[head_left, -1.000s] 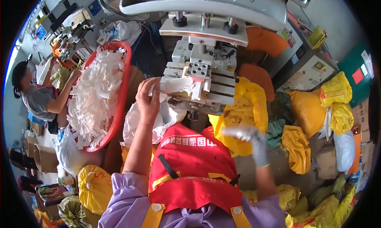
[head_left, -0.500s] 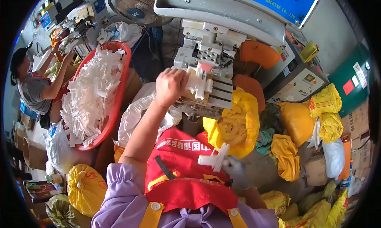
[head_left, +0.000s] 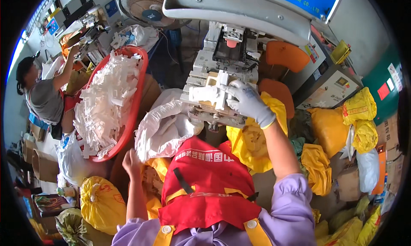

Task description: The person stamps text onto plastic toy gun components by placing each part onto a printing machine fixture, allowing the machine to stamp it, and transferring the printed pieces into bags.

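Note:
My right hand (head_left: 250,102), in a grey glove, reaches to the printing machine (head_left: 214,66). Its fingers and thumb are on a T-shaped white plastic part (head_left: 221,87) that lies on the holder at the machine's front. Another white plastic piece (head_left: 201,94) sits just left of it. Above and behind the holder is the pink printing pad (head_left: 231,43), not touching the part. My bare left hand (head_left: 131,162) is down beside the white bag, its fingers curled closed. Whatever may be in it is hidden.
A red tub (head_left: 139,96) heaped with white plastic parts stands at left. An open yellow bag (head_left: 278,113) of pieces hangs below the machine's right side. A white bag (head_left: 156,128) lies left of the machine. A co-worker (head_left: 45,92) works at far left.
My left hand has left the machine and dropped to the lower left. My right hand has risen from my lap with a white part to the holder. The printing pad now stands farther back.

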Motion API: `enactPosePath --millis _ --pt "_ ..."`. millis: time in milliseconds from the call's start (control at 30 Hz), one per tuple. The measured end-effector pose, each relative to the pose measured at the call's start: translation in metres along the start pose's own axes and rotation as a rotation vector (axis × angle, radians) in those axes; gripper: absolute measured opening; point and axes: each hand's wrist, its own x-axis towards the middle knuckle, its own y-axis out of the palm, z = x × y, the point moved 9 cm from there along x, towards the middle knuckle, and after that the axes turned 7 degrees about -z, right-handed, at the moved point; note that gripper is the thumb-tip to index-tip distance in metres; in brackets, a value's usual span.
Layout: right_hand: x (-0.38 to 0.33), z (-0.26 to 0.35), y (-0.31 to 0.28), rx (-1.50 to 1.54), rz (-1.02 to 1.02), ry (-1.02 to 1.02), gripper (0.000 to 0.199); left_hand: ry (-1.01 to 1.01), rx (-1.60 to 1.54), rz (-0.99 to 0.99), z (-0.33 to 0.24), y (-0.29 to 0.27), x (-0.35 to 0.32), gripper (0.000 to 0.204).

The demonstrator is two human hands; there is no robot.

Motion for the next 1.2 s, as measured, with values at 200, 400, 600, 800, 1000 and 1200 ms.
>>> enactPosePath --millis 200,400,600,800,1000,1200 --pt "-0.013 -0.018 -0.023 0.178 -0.023 -0.061 0.035 -0.053 0.410 -0.013 0.113 -0.086 -0.059 0.033" --pt "-0.134 -0.126 -0.043 0.674 -0.398 0.484 0.024 -0.216 0.620 0.124 0.227 -0.089 -0.081 0.042" --pt "-0.269 -0.227 0.105 0.453 0.172 1.014 0.024 -0.273 0.517 0.278 0.272 -0.055 -0.065 0.038" --pt "-0.238 -0.330 0.169 -0.141 -0.034 0.902 0.030 -0.127 0.837 0.782 0.231 -0.012 -0.079 0.024" --pt "-0.225 -0.417 0.187 -0.279 -0.092 1.203 0.041 0.002 1.047 0.886 0.219 -0.001 -0.089 0.024" --pt "-0.217 -0.372 0.161 -0.103 -0.014 1.343 0.048 -0.008 1.116 0.907 0.217 0.006 -0.087 0.023"
